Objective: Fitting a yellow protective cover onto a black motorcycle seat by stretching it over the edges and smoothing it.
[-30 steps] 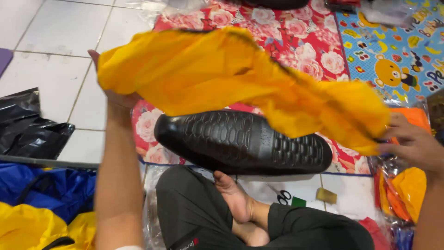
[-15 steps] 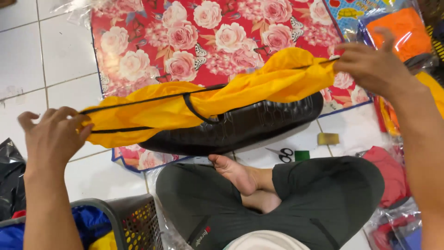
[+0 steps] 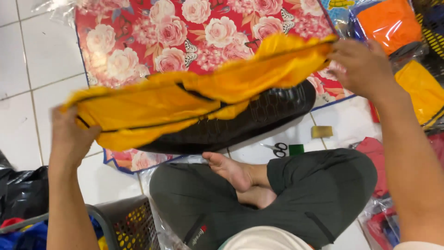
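Both ends of the yellow cloth (image 3: 185, 99) are pinched, by the left hand (image 3: 69, 139) and the right hand (image 3: 363, 67), and it is stretched above the black seat (image 3: 259, 118). Thin, limp and light it seems, best held by its corded edges.

cloth (image 3: 185, 99) stretched above the seat (image 3: 259, 120), which lies on the mat (image 3: 152, 32); scissors (image 3: 277, 149) beside it.

White tiled floor (image 3: 41, 60) carries a red rose-patterned mat (image 3: 185, 37), small black-handled scissors (image 3: 277, 149) and a grey plastic basket (image 3: 125, 222)
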